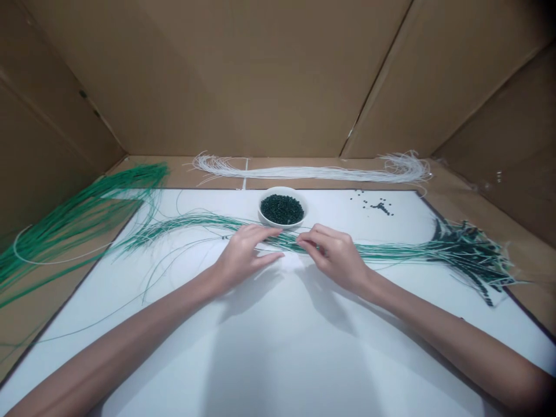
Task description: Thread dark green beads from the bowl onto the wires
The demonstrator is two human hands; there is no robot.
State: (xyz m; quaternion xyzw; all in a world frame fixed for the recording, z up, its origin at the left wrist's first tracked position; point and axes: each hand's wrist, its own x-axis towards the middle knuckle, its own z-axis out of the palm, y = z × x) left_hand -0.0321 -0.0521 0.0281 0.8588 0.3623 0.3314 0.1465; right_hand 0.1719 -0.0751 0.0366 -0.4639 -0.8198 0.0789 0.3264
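Observation:
My left hand is over a long bundle of green and white strands, its thumb and fingers held apart with nothing visible between them. Close by, my right hand has its thumb and fingertips pressed together above the same bundle. Whatever sits in that pinch is too small to make out. Just beyond my hands stands a white bowl filled with small dark green beads. Dark beaded lengths fan out at the bundle's right end.
Loose dark beads lie scattered right of the bowl. A white strand bundle stretches along the back, and more green strands spread at left. Cardboard walls enclose the white board at the back and sides.

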